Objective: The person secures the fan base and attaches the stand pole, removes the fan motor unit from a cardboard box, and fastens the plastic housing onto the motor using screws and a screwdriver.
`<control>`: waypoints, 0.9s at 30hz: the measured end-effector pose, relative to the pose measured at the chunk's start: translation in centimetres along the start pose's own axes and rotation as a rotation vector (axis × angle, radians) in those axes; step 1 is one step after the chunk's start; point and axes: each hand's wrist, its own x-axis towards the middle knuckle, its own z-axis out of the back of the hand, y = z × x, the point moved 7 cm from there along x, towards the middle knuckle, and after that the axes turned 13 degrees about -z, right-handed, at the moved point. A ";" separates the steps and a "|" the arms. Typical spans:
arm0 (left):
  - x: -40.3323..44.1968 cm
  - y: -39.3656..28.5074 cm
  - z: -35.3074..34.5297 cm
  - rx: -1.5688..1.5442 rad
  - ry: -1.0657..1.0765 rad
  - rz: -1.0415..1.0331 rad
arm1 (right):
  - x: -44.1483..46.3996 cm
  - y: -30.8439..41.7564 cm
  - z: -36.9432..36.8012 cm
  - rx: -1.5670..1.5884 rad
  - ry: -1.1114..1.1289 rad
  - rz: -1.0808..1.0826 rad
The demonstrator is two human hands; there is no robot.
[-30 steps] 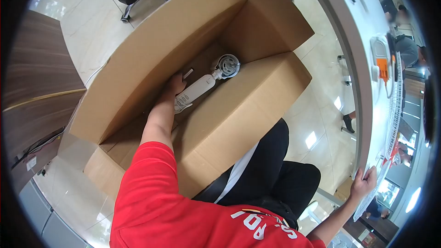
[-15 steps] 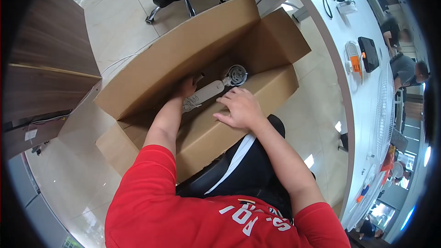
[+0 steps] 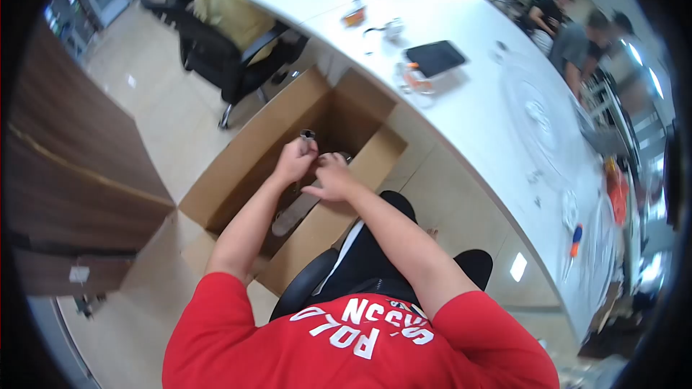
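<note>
Inside the long cardboard box (image 3: 238, 180), my left hand (image 3: 292, 162) is closed round a metal tube (image 3: 308, 135), whose hollow silvery end points up above my fingers. My right hand (image 3: 335, 176) lies across a long white fan stand part (image 3: 294, 217), thumb stretched out and fingers bent near the left hand's fingertips. That hand covers the middle of the white part, and only a bit of its round end shows past the fingers. Whether the tube joins the white part cannot be made out.
A white table (image 3: 461, 126) curves along the right, bearing a black tablet or phone (image 3: 435, 58), a fan grille (image 3: 537, 119) and a screwdriver (image 3: 575, 241). An office chair (image 3: 223, 50) stands behind the box. A wooden cabinet (image 3: 79, 151) is at left. Several people work far right.
My left hand has risen from deep in the box with the metal tube. My right hand has moved from the box's near flap onto the white part. The view has turned toward the table.
</note>
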 end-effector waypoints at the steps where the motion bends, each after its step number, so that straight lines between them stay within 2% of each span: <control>1: 1.7 -3.2 0.9 0.004 -0.018 -0.056 | 0.2 1.3 2.6 0.027 0.004 -0.020; 3: 4.6 -14.0 2.7 -0.167 -0.070 -0.137 | 0.2 3.8 9.2 0.089 -0.074 -0.167; 4: 5.7 -20.0 3.7 -0.097 -0.078 -0.188 | -0.2 4.7 12.6 0.224 -0.175 -0.169; 6: 6.9 -30.2 4.3 -0.293 -0.105 -0.329 | -1.3 6.1 18.1 0.410 -0.313 -0.152; 9: 8.8 -38.8 4.7 -0.615 -0.117 -0.524 | -5.5 6.2 25.6 0.518 -0.458 -0.103; 11: 8.9 -44.4 3.3 -0.802 -0.156 -0.565 | -9.6 5.9 30.4 0.577 -0.565 -0.060; 13: 9.8 -46.1 1.9 -0.914 -0.122 -0.569 | -14.3 4.3 33.4 0.573 -0.463 -0.155; 14: 10.0 -46.8 1.0 -0.985 -0.119 -0.590 | -16.6 3.4 34.6 0.500 -0.514 -0.108; 16: 11.0 -46.4 -1.8 -1.178 -0.120 -0.574 | -21.1 1.4 36.6 0.465 -0.541 -0.172; 17: 10.8 -45.9 -4.5 -1.194 -0.293 -0.495 | -23.0 0.4 37.5 0.437 -0.549 -0.223; 18: 10.7 -44.7 -8.0 -1.158 -0.292 -0.463 | -24.4 -0.9 38.1 0.456 -0.566 -0.221; 19: 10.1 -43.4 -11.9 -0.985 -0.306 -0.416 | -25.8 -1.5 39.0 0.453 -0.573 -0.228; 20: 10.4 -40.6 -16.3 -1.093 -0.177 -0.302 | -26.9 -2.2 39.6 0.376 -0.519 -0.313; 21: 8.2 -41.7 -20.0 -1.088 -0.206 -0.263 | -27.9 -3.1 40.1 0.298 -0.466 -0.397; 22: 7.3 -41.2 -22.7 -1.228 -0.153 -0.223 | -29.0 -4.0 40.6 0.290 -0.445 -0.391; 23: 7.2 -40.8 -24.3 -1.229 -0.134 -0.224 | -29.8 -5.8 40.9 0.290 -0.461 -0.399; 25: 7.1 -38.6 -25.5 -1.267 -0.369 -0.157 | -31.2 -12.9 40.1 0.817 -0.466 -0.578; 27: 7.2 -37.9 -26.4 -1.257 -0.391 -0.099 | -34.2 -17.8 42.0 0.358 -0.676 -0.733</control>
